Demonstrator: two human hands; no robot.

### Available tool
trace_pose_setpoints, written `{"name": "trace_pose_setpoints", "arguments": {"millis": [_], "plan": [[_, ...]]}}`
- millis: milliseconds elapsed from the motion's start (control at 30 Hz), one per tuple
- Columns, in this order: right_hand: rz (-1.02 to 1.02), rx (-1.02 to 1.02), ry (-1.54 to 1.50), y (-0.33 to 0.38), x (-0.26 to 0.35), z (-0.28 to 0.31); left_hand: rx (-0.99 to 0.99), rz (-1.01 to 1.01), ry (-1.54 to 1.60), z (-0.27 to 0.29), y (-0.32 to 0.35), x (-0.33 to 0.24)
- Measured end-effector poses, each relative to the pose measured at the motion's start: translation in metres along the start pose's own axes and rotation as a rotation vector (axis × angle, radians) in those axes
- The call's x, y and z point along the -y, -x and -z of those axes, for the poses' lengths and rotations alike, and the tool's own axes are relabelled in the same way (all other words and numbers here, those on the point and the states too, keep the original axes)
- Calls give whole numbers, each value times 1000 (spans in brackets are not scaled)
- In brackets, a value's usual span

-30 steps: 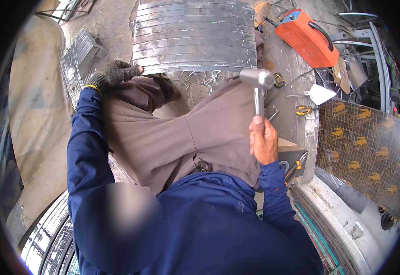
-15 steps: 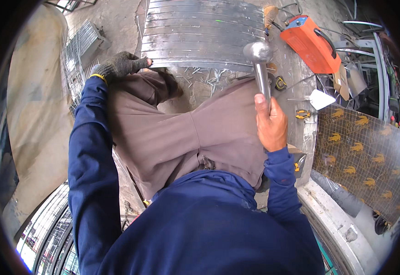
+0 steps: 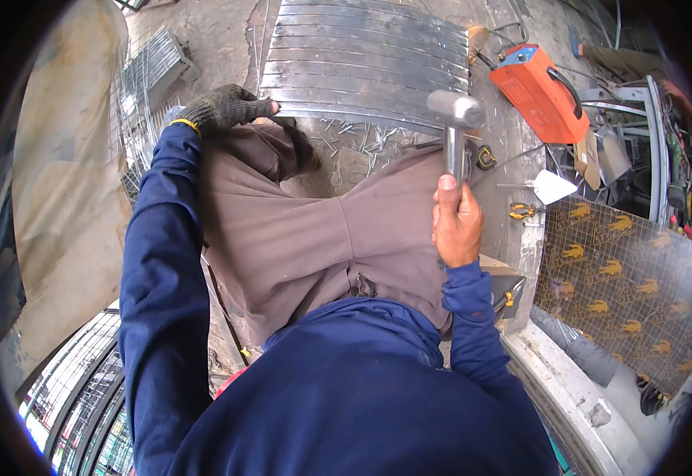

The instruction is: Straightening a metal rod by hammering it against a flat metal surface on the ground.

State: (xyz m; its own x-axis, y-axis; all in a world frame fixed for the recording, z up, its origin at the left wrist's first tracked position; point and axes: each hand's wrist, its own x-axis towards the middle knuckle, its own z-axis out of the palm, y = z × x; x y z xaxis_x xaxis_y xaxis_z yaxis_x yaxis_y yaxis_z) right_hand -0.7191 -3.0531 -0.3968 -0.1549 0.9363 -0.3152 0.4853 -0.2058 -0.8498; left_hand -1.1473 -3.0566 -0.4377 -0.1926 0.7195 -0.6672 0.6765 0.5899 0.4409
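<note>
While two hands are at work, there is one hammer point(image 3: 454, 131) and one slatted grey metal panel point(image 3: 366, 63), which lies beyond the seated person's knees. The bare right hand point(image 3: 458, 226) is closed firmly around the hammer's handle, head up; the head overlaps the panel's near right corner in view (whether they touch, I cannot tell). The gloved left hand point(image 3: 227, 109) has its fingertips at the panel's near left corner; how tightly they grip is hidden.

To the right are one orange machine point(image 3: 542, 93) with a black handle, one tape measure point(image 3: 485, 158), one trowel point(image 3: 552, 187) and one pair of yellow-handled pliers point(image 3: 523, 210). Short metal pieces point(image 3: 371, 141), too many to count, litter the floor below the panel's near edge. Both brown-trousered legs point(image 3: 282, 198) spread between the torso and that edge, the right thigh reaching beneath the hammer.

At far left, a brown sheet point(image 3: 68, 182) bounds the space; a strip of concrete floor point(image 3: 498, 115) runs between panel and machine.
</note>
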Motion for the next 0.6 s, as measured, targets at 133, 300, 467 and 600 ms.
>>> {"name": "trace_pose_setpoints", "arguments": {"millis": [133, 300, 467, 600], "plan": [[-2, 68, 152, -7, -9, -5, 24, 1, -26, 2, 4, -6], [29, 48, 103, -5, -8, -8, 62, 30, -84, 6, 7, -9], [12, 109, 129, -11, -4, -8, 2, 6, -75, 4, 16, -15], [79, 70, 154, -6, -1, -13, 23, 9, -36, 4, 3, -1]]}}
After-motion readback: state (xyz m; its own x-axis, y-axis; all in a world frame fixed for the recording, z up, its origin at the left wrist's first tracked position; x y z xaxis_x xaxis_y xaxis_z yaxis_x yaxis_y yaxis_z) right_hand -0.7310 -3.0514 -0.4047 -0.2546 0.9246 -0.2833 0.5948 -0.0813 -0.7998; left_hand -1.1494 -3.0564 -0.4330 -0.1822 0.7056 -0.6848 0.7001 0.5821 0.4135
